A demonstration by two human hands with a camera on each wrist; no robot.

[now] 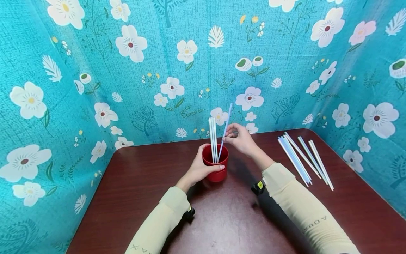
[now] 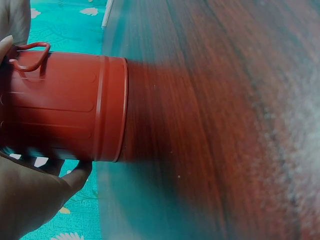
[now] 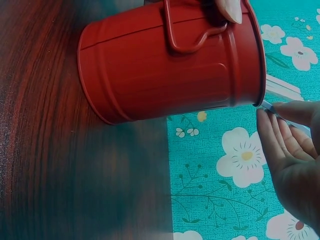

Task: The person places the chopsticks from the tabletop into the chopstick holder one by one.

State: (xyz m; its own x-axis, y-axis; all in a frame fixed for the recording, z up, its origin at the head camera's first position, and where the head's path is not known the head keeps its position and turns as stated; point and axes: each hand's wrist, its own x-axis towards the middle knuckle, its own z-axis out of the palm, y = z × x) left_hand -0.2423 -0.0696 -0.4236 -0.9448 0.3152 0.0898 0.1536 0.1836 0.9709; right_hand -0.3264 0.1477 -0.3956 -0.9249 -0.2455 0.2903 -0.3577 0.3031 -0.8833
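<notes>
A small red metal bucket [image 1: 217, 175] with a wire side handle [image 3: 187, 47] stands upright on the table. My left hand [image 1: 198, 168] is wrapped around it near the rim, thumb across the front; in the left wrist view, its fingers [image 2: 75, 177] lie along the bucket's side. Several whitish straws [image 1: 212, 132] stand upright inside, their tops well above the rim. Between thumb and fingertips my right hand [image 1: 242, 141] pinches a pale blue straw [image 1: 228, 120] at the bucket's right rim. That straw leans to the right, its lower end inside the bucket.
Loose white and pale blue straws [image 1: 295, 160] lie in a spread group on the right of the dark red-brown table [image 1: 142, 176]. A turquoise flowered cloth [image 1: 196, 84] hangs behind the table and along both sides.
</notes>
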